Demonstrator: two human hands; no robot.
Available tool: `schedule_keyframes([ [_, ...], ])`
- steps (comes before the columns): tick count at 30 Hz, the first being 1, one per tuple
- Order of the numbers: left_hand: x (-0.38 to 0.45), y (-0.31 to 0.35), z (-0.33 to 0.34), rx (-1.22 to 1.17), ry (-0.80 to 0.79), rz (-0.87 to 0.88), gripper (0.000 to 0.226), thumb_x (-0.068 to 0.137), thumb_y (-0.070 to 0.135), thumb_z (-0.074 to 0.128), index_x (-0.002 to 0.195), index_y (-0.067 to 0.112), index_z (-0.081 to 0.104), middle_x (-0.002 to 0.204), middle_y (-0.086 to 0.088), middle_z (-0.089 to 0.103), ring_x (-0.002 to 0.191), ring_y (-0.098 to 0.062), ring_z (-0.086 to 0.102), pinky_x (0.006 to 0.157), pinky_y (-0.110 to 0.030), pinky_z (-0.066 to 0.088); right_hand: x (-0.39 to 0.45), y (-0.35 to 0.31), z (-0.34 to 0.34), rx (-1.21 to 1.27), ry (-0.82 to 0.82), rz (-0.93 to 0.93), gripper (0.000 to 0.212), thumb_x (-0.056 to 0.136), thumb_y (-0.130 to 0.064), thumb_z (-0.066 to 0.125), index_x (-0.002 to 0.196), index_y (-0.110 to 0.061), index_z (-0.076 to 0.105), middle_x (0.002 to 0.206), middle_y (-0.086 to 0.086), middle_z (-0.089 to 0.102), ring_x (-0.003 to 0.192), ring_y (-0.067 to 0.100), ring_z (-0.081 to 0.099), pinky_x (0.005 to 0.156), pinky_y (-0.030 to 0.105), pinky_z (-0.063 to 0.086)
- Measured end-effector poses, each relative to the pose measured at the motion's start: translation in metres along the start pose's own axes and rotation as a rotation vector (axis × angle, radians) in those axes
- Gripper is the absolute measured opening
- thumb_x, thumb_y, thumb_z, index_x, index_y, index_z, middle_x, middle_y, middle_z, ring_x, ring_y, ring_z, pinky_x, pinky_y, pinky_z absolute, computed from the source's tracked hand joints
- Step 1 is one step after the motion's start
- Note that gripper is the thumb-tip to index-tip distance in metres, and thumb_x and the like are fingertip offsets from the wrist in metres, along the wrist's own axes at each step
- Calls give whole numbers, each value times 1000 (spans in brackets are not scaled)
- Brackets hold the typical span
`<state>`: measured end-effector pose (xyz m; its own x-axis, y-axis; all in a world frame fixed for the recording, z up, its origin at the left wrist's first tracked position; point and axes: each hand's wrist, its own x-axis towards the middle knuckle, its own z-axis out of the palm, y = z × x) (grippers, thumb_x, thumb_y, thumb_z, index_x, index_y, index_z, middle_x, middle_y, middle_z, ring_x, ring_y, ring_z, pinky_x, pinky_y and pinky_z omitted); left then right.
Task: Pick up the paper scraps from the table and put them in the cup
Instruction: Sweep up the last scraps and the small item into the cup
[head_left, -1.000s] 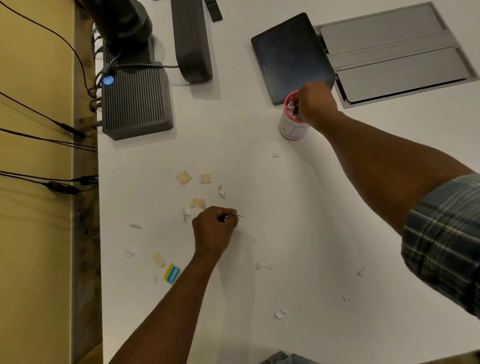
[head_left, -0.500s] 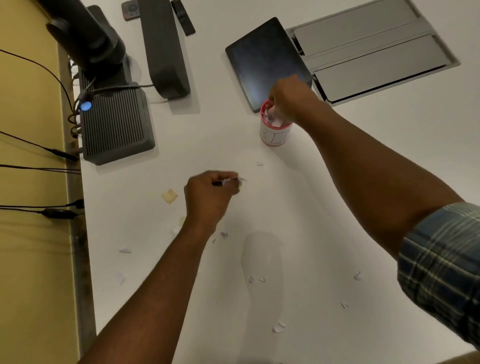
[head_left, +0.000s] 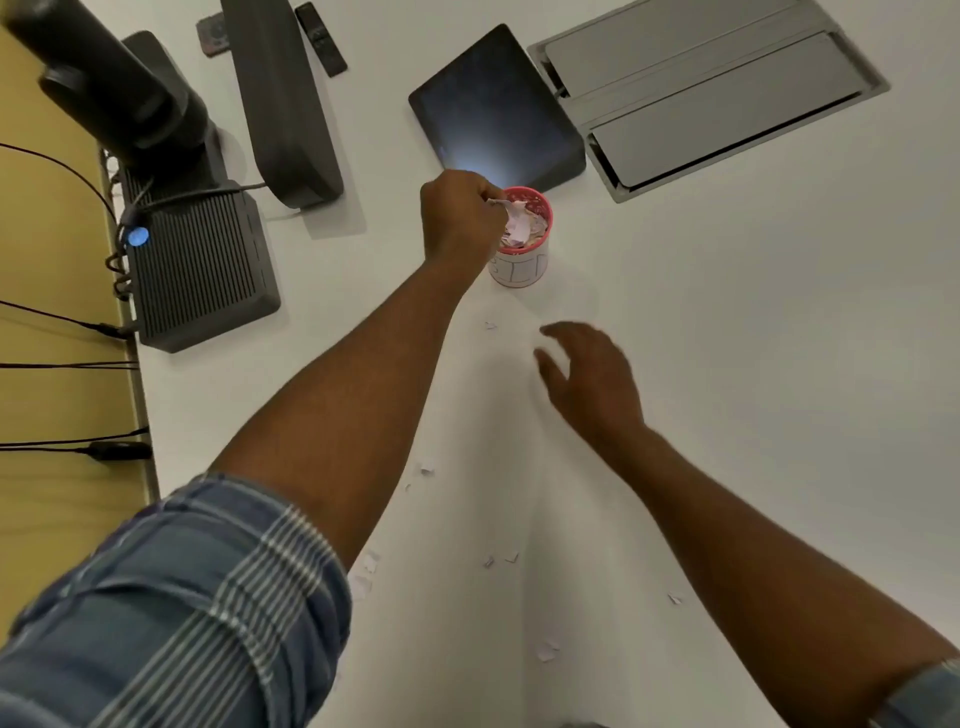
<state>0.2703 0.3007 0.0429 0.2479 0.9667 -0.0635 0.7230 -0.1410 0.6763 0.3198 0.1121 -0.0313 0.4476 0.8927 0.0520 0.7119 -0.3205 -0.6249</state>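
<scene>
Cup (head_left: 521, 244): small, white body with faint lettering, pink rim, upright on the white table just in front of a dark tablet's near corner. Filled close to the rim with crumpled white and pinkish paper.

One white scrap (head_left: 506, 207) is pinched over the cup's left rim, hanging into the opening.

Loose scraps (head_left: 498, 559) are still on the table: one tiny piece (head_left: 490, 326) just in front of the cup, a few small white bits scattered nearer the camera, a larger one (head_left: 546, 650) closest. All flat, well apart from the cup.
</scene>
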Motion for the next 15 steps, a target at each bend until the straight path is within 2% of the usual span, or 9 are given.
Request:
schedule_keyframes([
  [3, 10, 6, 15, 189, -72, 59, 24, 86, 21, 68, 106, 7, 69, 105, -8, 68, 98, -22, 65, 86, -24, 51, -33, 12, 11, -110, -295, 20, 64, 91, -50, 51, 144, -17, 36, 153, 3, 32, 140, 22, 29, 111, 36, 31],
  [6, 14, 8, 26, 381, -171, 156, 41, 86, 25, 68, 120, 3, 59, 118, -12, 63, 110, -26, 60, 95, -29, 47, -55, 22, 21, -200, -425, -38, 79, 92, -61, 38, 152, -19, 10, 160, 0, 3, 147, 18, 4, 117, 31, 8],
  [8, 17, 8, 33, 484, -240, 218, 49, 86, 26, 67, 126, 2, 54, 124, -15, 59, 114, -28, 57, 97, -32, 46, -66, 29, 28, -253, -480, -56, 81, 92, -65, 29, 152, -20, -1, 159, -3, -11, 146, 13, -11, 118, 31, -1],
  [11, 22, 12, 38, 594, -331, 237, 51, 88, 23, 64, 130, 0, 48, 126, -18, 56, 116, -31, 54, 98, -33, 44, -73, 37, 35, -333, -498, -105, 79, 93, -67, 19, 151, -21, -8, 156, -5, -20, 142, 10, -22, 119, 32, -5],
  [15, 27, 14, 39, 597, -411, 263, 40, 93, 21, 56, 126, -1, 51, 115, -16, 59, 106, -28, 56, 88, -30, 45, -73, 40, 38, -346, -487, -117, 78, 93, -67, 16, 151, -21, -7, 157, -5, -17, 144, 11, -19, 118, 31, -6],
])
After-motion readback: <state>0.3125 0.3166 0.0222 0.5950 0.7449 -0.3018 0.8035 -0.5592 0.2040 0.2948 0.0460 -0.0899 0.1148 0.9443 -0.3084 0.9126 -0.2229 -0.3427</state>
